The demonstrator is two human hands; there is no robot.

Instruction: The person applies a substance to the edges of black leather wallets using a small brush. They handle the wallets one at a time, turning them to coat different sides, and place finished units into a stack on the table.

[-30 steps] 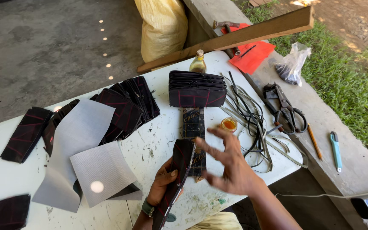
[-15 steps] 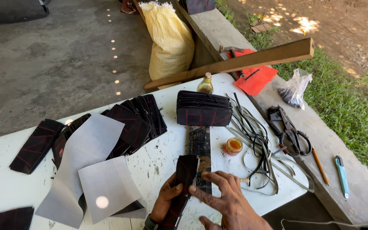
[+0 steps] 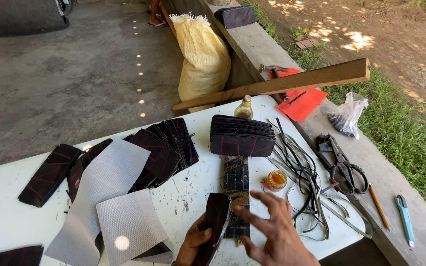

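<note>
Left hand [image 3: 192, 242] around dark piece [image 3: 214, 221]

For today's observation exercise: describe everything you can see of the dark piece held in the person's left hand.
The dark piece is a long, narrow flap of black, leather-like material crossed by thin red lines. It stands on edge, tilted, above the white table. The left hand grips its lower part, thumb on the face. Its upper end is near a black patterned strip lying flat on the table. The right hand hovers beside it, fingers spread; contact cannot be told.
</note>
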